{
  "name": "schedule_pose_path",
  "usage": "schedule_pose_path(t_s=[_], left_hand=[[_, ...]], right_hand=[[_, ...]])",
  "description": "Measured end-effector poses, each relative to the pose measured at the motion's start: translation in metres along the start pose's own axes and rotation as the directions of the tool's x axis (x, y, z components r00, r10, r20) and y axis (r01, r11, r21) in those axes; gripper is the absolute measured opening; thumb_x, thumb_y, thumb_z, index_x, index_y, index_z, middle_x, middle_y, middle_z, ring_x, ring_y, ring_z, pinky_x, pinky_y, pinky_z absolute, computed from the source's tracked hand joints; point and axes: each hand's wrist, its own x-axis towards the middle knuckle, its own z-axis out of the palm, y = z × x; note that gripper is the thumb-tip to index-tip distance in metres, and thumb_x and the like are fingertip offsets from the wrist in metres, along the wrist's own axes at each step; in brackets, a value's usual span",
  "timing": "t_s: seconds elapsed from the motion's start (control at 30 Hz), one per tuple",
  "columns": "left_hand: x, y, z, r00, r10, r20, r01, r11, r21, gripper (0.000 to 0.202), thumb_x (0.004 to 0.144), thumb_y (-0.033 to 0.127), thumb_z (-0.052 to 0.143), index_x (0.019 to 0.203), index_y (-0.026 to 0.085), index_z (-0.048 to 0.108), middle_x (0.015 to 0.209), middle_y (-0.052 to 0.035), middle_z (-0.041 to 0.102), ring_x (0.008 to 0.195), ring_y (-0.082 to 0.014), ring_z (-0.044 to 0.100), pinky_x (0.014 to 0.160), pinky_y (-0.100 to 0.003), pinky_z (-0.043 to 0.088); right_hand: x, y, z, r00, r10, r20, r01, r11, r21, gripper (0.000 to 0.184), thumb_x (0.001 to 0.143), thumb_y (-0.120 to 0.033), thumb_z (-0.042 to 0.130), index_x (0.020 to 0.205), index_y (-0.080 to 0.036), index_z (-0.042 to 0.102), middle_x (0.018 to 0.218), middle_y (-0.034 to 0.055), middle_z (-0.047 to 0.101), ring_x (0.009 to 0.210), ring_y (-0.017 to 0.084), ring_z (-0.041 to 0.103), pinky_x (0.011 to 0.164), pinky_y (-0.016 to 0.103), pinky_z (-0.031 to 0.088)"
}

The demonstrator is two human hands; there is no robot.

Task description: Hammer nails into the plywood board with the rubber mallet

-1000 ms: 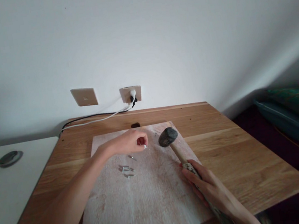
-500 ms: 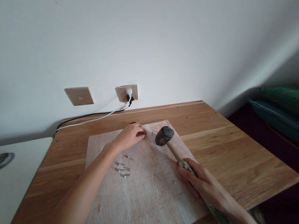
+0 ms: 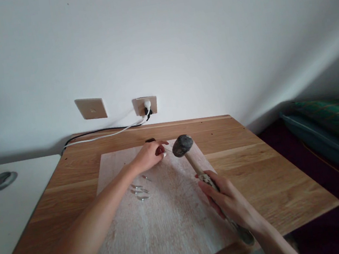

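fingers of the right hand (image 3: 226,199): closed around the handle of the mallet, the thumb lying along it.
mallet (image 3: 194,163): held aslant over the right side of the board, its dark head up and away from the person, its handle end down toward the near edge; the gap between head and board cannot be told.
board (image 3: 160,238): pale, streaked with brown, lying flat on the bench under both hands.
metal pieces (image 3: 139,192): a few thin shiny ones lying loose on the board, most grouped close together, one slightly apart on the far side; all are nearer the person than the left hand.
fingers of the left hand (image 3: 148,154): index stretched out toward the mallet head, the others curled, thumb just below with a gap between; a small white bit (image 3: 164,155) shows at the thumb, and whether anything is gripped i cannot tell.
bench (image 3: 259,173): brown wood, showing on both sides of the board and behind it.
white tabletop (image 3: 26,216): beside the bench on the left, with a round dark object (image 3: 1,180) on it.
cushions (image 3: 336,132): green and blue-grey, off to the right, beside dark purple cloth (image 3: 286,143).
cables (image 3: 104,136): one white, one black, running along the back of the bench to the socket.
wall: socket (image 3: 137,106) with plugs in it, and a plain plate (image 3: 90,108) to its left.
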Motion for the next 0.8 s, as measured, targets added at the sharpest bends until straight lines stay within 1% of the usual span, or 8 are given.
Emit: schedule_pose_path(t_s=[0.07, 0.17, 0.23, 0.37, 0.6, 0.8], left_hand=[[0.0, 0.001, -0.001, 1.0, -0.025, -0.002, 0.025, 0.999, -0.039, 0.044, 0.082, 0.007, 0.064, 0.126, 0.016, 0.07, 0.089, -0.0031, 0.076, 0.075, -0.0161, 0.069, 0.073, -0.027, 0.053], [-0.001, 0.003, -0.004, 0.999, -0.05, -0.014, 0.049, 0.996, -0.07, 0.054, 0.078, 0.004, 0.062, 0.129, 0.016, 0.066, 0.09, -0.0027, 0.077, 0.075, -0.0159, 0.07, 0.073, -0.026, 0.053], [-0.001, 0.004, -0.004, 0.998, -0.059, -0.028, 0.057, 0.996, -0.062, 0.06, 0.074, 0.001, 0.061, 0.132, 0.017, 0.063, 0.088, -0.0022, 0.078, 0.074, -0.0166, 0.07, 0.072, -0.026, 0.053], [-0.002, 0.004, -0.004, 0.996, -0.067, -0.052, 0.064, 0.996, -0.056, 0.07, 0.072, 0.0, 0.062, 0.14, 0.017, 0.056, 0.086, -0.0016, 0.078, 0.073, -0.0181, 0.071, 0.07, -0.027, 0.052], [-0.001, 0.002, -0.003, 0.996, -0.075, -0.039, 0.073, 0.996, -0.055, 0.074, 0.071, 0.0, 0.064, 0.142, 0.018, 0.056, 0.089, -0.0012, 0.079, 0.072, -0.0176, 0.07, 0.069, -0.027, 0.052], [-0.002, 0.002, -0.003, 0.996, -0.081, -0.031, 0.079, 0.994, -0.078, 0.074, 0.072, 0.0, 0.063, 0.143, 0.018, 0.056, 0.092, -0.0021, 0.08, 0.075, -0.0179, 0.073, 0.071, -0.026, 0.054]], right_hand=[[0.009, -0.008, 0.001, 1.0, -0.016, 0.021, 0.016, 1.0, -0.011, 0.041, 0.101, -0.061, 0.051, 0.103, -0.021, 0.057, 0.047, -0.0123, 0.041, 0.035, 0.008, 0.037, 0.036, 0.018, 0.028], [0.021, -0.016, 0.003, 0.998, -0.041, 0.055, 0.044, 0.998, -0.053, 0.037, 0.102, -0.056, 0.051, 0.108, -0.02, 0.057, 0.045, -0.013, 0.042, 0.034, 0.009, 0.038, 0.036, 0.018, 0.026], [0.027, -0.018, 0.006, 0.996, -0.05, 0.073, 0.056, 0.994, -0.09, 0.035, 0.102, -0.054, 0.051, 0.11, -0.02, 0.057, 0.044, -0.0129, 0.042, 0.034, 0.009, 0.039, 0.036, 0.018, 0.027], [0.029, -0.017, 0.008, 0.996, -0.044, 0.081, 0.054, 0.991, -0.124, 0.034, 0.103, -0.053, 0.05, 0.109, -0.02, 0.058, 0.045, -0.0123, 0.044, 0.034, 0.009, 0.042, 0.037, 0.018, 0.029], [0.027, -0.013, 0.01, 0.996, -0.044, 0.075, 0.053, 0.992, -0.117, 0.033, 0.104, -0.053, 0.05, 0.107, -0.021, 0.057, 0.045, -0.0123, 0.045, 0.034, 0.009, 0.043, 0.037, 0.018, 0.03], [0.03, -0.012, 0.011, 0.997, -0.061, 0.053, 0.068, 0.988, -0.139, 0.033, 0.104, -0.053, 0.05, 0.104, -0.021, 0.057, 0.045, -0.0119, 0.045, 0.035, 0.01, 0.043, 0.038, 0.018, 0.031]])
